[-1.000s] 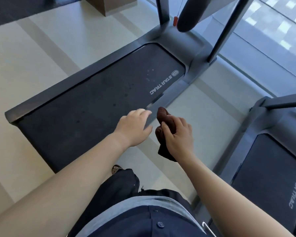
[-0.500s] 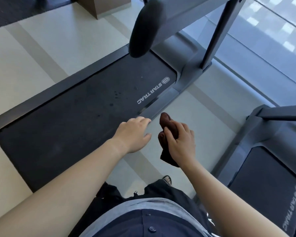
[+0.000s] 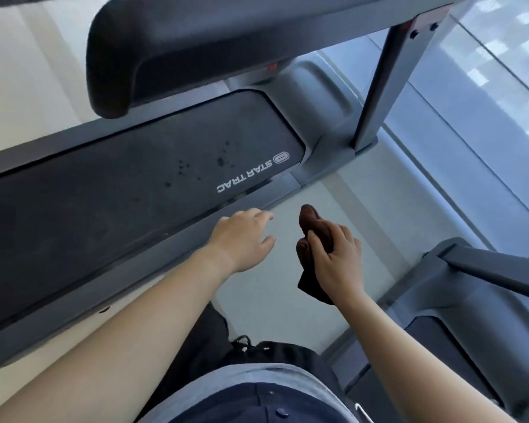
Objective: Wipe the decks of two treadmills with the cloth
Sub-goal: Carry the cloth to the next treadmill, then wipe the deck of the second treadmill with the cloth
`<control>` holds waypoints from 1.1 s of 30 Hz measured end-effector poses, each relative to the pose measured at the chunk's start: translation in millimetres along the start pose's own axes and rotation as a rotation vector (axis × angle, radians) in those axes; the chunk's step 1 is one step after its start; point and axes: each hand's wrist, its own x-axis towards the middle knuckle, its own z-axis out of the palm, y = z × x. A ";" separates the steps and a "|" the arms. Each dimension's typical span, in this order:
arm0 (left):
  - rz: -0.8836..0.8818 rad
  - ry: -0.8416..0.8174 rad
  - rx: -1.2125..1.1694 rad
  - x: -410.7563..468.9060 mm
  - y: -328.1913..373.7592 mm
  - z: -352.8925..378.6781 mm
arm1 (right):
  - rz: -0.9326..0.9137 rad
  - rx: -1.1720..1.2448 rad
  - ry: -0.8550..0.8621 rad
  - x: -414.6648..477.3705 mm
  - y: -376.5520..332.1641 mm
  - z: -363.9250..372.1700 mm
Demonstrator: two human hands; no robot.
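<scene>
Cloth (image 3: 311,228), dark brown and bunched, sits in my right hand (image 3: 338,264), fingers and thumb curled round it, above the floor between the two treadmills. My left hand (image 3: 242,239) is loosely spread, holding nothing, over the side rail (image 3: 165,254) of the left treadmill's deck (image 3: 104,203); contact I can't confirm.

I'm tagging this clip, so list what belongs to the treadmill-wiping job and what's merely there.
Job:
- brown cloth, bunched in the right hand
- left hand, open by the deck's edge
- near treadmill deck, with dark spots
- second treadmill deck, at right

Merely there:
- padded handrail
- upright post
- floor
- window glass
</scene>
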 end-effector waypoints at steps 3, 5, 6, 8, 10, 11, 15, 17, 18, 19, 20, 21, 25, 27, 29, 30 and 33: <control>-0.017 0.020 0.026 24.7 1.4 -10.2 | -0.036 0.056 -0.019 30.7 -4.3 3.9; -0.016 0.020 0.059 42.1 -0.8 -18.5 | -0.031 0.082 -0.012 51.3 -8.0 8.5; -0.020 0.022 0.078 49.6 -1.9 -22.0 | -0.029 0.099 -0.009 59.7 -9.0 10.0; -0.041 0.041 0.095 65.1 -3.7 -27.2 | -0.038 0.125 -0.019 77.6 -8.0 10.0; -0.073 0.043 0.084 79.0 -2.7 -26.8 | -0.063 0.117 -0.034 94.5 -2.4 9.0; -0.081 0.045 0.081 88.0 -3.3 -23.7 | -0.079 0.115 -0.039 104.7 1.9 9.2; -0.108 0.102 0.088 150.3 -11.1 4.9 | -0.169 0.124 -0.049 167.0 33.2 31.3; -0.111 0.147 0.088 190.2 -21.4 29.5 | -0.205 0.125 -0.038 204.8 57.9 59.4; -0.109 0.163 0.090 207.0 -29.0 42.1 | -0.216 0.130 -0.029 221.0 68.0 73.8; -0.109 0.183 0.099 229.6 -40.5 61.2 | -0.233 0.143 -0.021 241.4 83.3 94.4; -0.115 0.195 0.107 252.7 -53.7 80.9 | -0.252 0.147 -0.015 262.1 98.9 116.8; -0.120 0.208 0.117 276.6 -69.4 99.7 | -0.267 0.150 -0.012 285.3 114.5 141.3; -0.154 0.247 0.149 372.4 -139.3 184.7 | -0.313 0.144 -0.016 380.1 180.0 246.2; -0.170 0.236 0.178 420.4 -173.5 233.7 | -0.327 0.124 -0.025 428.3 217.2 299.6; -0.189 0.215 0.203 458.9 -201.5 266.6 | -0.321 0.111 -0.026 471.4 242.7 336.7; -0.202 0.227 0.204 478.8 -214.3 281.1 | -0.322 0.106 -0.020 492.1 253.4 353.6; -0.253 0.257 0.170 527.1 -240.0 310.4 | -0.321 0.093 -0.029 540.3 273.0 389.7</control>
